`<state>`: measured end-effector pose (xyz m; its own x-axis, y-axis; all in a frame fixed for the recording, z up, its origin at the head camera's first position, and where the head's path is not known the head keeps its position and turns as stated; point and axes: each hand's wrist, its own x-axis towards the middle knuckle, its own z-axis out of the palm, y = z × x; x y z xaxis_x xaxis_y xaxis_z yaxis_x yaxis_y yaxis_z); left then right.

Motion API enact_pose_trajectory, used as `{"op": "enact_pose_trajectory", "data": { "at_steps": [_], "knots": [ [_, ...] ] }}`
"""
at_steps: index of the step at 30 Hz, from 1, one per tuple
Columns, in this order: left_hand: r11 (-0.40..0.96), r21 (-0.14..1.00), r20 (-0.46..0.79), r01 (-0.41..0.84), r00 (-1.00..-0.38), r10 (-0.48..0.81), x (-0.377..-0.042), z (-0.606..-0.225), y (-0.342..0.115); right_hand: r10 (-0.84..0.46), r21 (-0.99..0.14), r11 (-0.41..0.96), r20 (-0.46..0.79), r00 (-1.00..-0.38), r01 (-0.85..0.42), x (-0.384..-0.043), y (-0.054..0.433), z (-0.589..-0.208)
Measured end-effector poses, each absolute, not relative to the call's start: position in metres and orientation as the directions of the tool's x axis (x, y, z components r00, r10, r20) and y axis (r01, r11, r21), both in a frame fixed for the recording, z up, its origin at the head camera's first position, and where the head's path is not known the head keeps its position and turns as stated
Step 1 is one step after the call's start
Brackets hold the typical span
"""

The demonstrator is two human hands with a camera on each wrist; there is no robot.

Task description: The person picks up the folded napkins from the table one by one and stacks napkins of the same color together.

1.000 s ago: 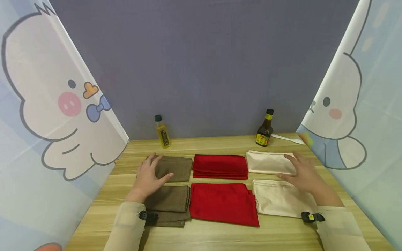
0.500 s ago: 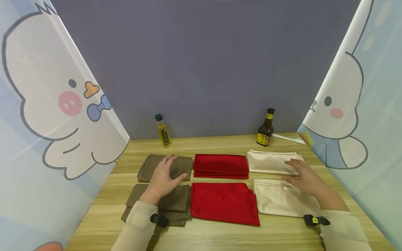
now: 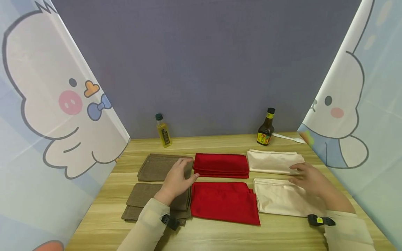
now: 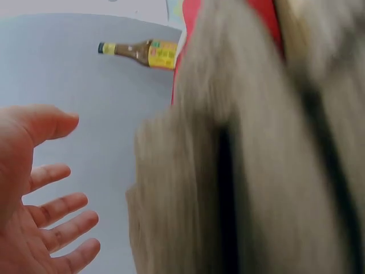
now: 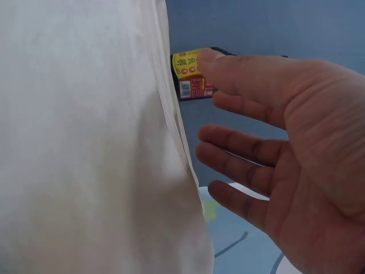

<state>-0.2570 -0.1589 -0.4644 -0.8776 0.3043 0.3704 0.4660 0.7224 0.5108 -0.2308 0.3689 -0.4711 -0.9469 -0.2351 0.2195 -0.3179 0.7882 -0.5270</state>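
Observation:
My left hand [image 3: 177, 179] hovers over the right side of the grey-brown folded cloths, its fingertips close to the red ones and nothing in its grasp. Beneath it lie a far grey-brown cloth [image 3: 157, 167] and a near one [image 3: 141, 197]. Two red folded cloths, a far one [image 3: 221, 164] and a near one [image 3: 223, 202], fill the middle. At the right, a far cream cloth [image 3: 270, 162] and a near cream cloth [image 3: 279, 198] lie folded. Above the cream pair is my right hand [image 3: 312, 179], its fingers loosely bent and holding nothing, as the right wrist view [image 5: 308, 154] confirms.
At the back left stands a small bottle of yellow oil [image 3: 164, 132] with a green cap. A dark sauce bottle [image 3: 266, 129] stands at the back right, beside a white plastic utensil [image 3: 289, 138]. Printed side panels and a grey back panel [image 3: 207, 69] enclose the wooden table [image 3: 220, 238].
My left hand has moved right, from the left edge of the grey-brown cloths toward the red ones. The right hand has shifted slightly right and nearer. The cloths have stayed put.

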Motion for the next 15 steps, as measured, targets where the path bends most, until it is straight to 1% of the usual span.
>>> {"op": "enact_pose_trajectory", "data": {
  "at_steps": [3, 6, 10, 15],
  "knots": [
    [0.704, 0.536, 0.36, 0.466, -0.88, 0.309, -0.255, -0.463, -0.148, -0.228, -0.524, 0.795, 0.208, -0.951, -0.305, -0.229, 0.373, -0.471],
    [0.686, 0.555, 0.35, 0.47, -0.88, 0.32, -0.253, -0.462, -0.136, -0.232, -0.51, 0.8, 0.223, -0.947, -0.316, -0.228, 0.378, -0.471],
    [0.668, 0.558, 0.355, 0.492, -0.869, 0.344, -0.249, -0.463, -0.123, -0.233, -0.501, 0.802, 0.24, -0.943, -0.325, -0.226, 0.382, -0.471],
    [0.642, 0.562, 0.355, 0.521, -0.853, 0.382, -0.245, -0.465, -0.107, -0.232, -0.499, 0.806, 0.23, -0.945, -0.32, -0.226, 0.388, -0.474]
  ]
}}
